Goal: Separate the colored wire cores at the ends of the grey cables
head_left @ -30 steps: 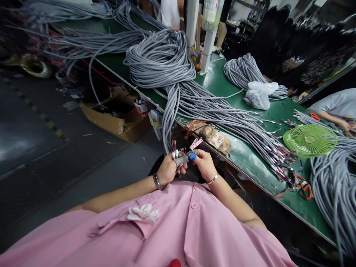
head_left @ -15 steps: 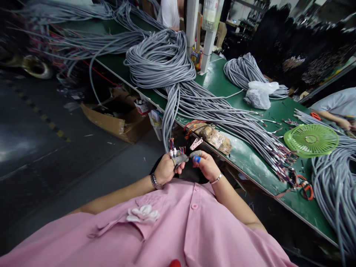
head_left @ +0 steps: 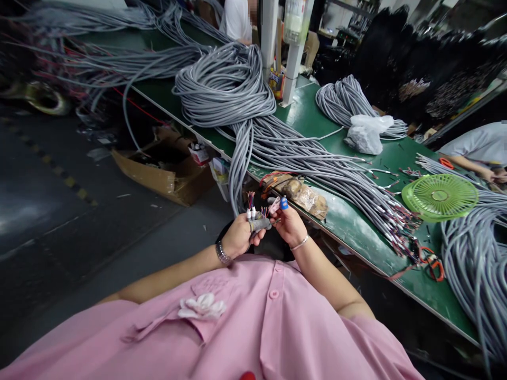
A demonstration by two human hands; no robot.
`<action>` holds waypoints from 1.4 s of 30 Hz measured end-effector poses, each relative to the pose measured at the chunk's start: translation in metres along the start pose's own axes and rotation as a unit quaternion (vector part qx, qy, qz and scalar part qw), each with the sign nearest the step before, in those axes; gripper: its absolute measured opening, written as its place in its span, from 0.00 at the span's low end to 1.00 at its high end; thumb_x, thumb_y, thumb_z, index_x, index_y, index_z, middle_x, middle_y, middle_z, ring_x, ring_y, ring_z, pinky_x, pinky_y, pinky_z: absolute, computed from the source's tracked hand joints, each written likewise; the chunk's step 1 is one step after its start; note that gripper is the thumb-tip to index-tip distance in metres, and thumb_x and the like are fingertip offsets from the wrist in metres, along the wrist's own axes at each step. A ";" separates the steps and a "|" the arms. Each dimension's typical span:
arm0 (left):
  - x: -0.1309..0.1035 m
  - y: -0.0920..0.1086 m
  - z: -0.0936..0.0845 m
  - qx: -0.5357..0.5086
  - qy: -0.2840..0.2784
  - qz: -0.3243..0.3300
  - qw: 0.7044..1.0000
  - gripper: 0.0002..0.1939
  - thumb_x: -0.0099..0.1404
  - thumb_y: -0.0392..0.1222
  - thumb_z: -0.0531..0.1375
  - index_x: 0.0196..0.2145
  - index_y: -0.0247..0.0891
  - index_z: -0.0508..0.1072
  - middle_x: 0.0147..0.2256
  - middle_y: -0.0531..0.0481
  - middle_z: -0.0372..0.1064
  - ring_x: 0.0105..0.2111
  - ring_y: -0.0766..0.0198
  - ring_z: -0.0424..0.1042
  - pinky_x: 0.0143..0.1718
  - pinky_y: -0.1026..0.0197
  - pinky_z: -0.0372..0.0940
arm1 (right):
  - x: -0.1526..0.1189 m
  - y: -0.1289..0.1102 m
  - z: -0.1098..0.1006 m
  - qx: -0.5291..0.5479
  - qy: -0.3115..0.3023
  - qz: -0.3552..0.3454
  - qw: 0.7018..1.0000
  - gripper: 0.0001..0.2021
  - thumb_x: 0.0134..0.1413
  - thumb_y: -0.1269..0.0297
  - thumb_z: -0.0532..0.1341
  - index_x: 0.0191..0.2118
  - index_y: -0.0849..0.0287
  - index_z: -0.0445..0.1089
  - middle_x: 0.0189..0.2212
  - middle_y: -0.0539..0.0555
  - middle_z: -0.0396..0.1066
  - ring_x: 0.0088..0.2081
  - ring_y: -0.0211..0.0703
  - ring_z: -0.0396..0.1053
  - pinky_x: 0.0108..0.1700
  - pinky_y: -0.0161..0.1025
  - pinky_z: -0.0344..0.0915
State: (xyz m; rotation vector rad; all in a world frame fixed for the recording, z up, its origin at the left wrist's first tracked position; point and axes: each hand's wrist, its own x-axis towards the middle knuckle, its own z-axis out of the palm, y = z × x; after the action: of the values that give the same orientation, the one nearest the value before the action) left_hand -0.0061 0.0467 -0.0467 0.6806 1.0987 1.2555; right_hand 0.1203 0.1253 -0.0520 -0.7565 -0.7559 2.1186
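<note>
My left hand [head_left: 238, 236] is closed around grey cables [head_left: 259, 224], in front of my body. Short coloured wires [head_left: 264, 211] fan out of one stripped end, and white-banded cable ends [head_left: 251, 212] stand up beside it. Just to the right, my right hand [head_left: 291, 226] has its fingers drawn together by the tip of the held cable. Whatever lies between those fingers is too small to name. A blue cover [head_left: 284, 203] wraps one fingertip. Partly behind this hand shows a pink clip [head_left: 274, 206] at the table's edge.
On the green table [head_left: 348, 221] lie a big cable coil [head_left: 225, 87], a long cable bundle [head_left: 309, 158], a taped brown bundle [head_left: 304, 196], a green fan [head_left: 439, 196] and orange-handled scissors [head_left: 433, 264]. A cardboard box [head_left: 158, 171] sits below. Another person's arm [head_left: 471, 168] is at right.
My right hand has turned and its blue-covered fingertip has risen, now overlapping the pink clip. My left hand keeps its hold on the cables. The whole view has shifted slightly.
</note>
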 end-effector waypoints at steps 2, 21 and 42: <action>0.002 -0.002 0.000 0.007 -0.002 -0.002 1.000 0.12 0.55 0.46 0.63 0.27 0.33 0.72 0.15 0.54 0.65 0.11 0.72 0.59 0.10 0.69 0.50 | 0.001 0.001 0.000 0.015 0.008 -0.011 1.000 0.18 0.45 0.49 0.68 0.31 0.60 0.71 0.24 0.48 0.64 0.25 0.32 0.58 0.26 0.29 0.59; -0.013 0.004 -0.006 0.015 0.013 -0.009 1.000 0.13 0.53 0.46 0.64 0.23 0.33 0.70 0.14 0.54 0.63 0.10 0.72 0.57 0.10 0.69 0.50 | -0.004 -0.004 0.000 -0.067 0.013 -0.023 0.997 0.18 0.49 0.48 0.64 0.36 0.58 0.71 0.28 0.51 0.68 0.26 0.33 0.60 0.27 0.31 0.61; -0.009 -0.006 -0.005 0.103 0.013 0.015 0.994 0.09 0.55 0.42 0.60 0.22 0.35 0.68 0.16 0.53 0.67 0.12 0.71 0.61 0.12 0.68 0.53 | -0.016 -0.005 -0.004 -0.239 -0.005 0.019 0.971 0.14 0.37 0.59 0.71 0.28 0.61 0.70 0.23 0.47 0.68 0.23 0.32 0.61 0.24 0.31 0.54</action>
State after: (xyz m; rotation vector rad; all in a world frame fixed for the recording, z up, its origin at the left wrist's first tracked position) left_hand -0.0080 0.0357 -0.0514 0.8409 1.2557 1.1899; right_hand 0.1340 0.1166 -0.0467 -1.0147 -1.2912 1.9916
